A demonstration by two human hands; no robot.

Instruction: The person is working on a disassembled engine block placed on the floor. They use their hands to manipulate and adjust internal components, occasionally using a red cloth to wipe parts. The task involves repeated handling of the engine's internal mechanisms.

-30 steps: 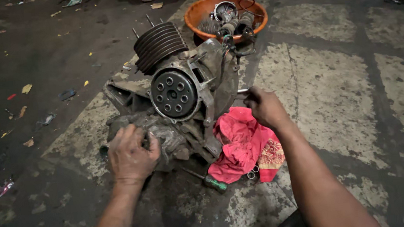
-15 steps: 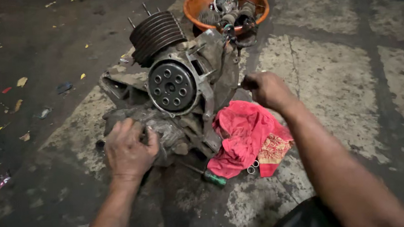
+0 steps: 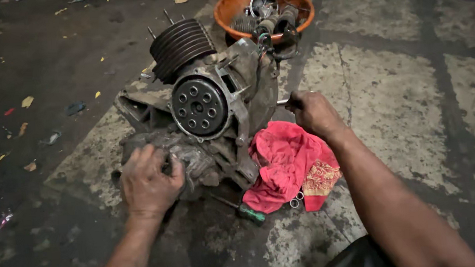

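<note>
Between hands — engine (image 3: 208, 108); left hand (image 3: 149, 180) grips casing, right hand (image 3: 313, 112) clenches, seemingly, metal rod (image 3: 283, 101).

Head camera looks down, fairly close.

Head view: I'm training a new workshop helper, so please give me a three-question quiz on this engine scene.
1. True or false: the left hand rests on the lower casing of the engine.
2. What lies on the floor just right of the engine? A) blue bucket B) red cloth C) coiled hose
3. Fill in: the right hand grips a thin metal ____ at the engine's side.

Key: 1 true. 2 B, the red cloth. 3 tool; its working end is hidden.
</note>
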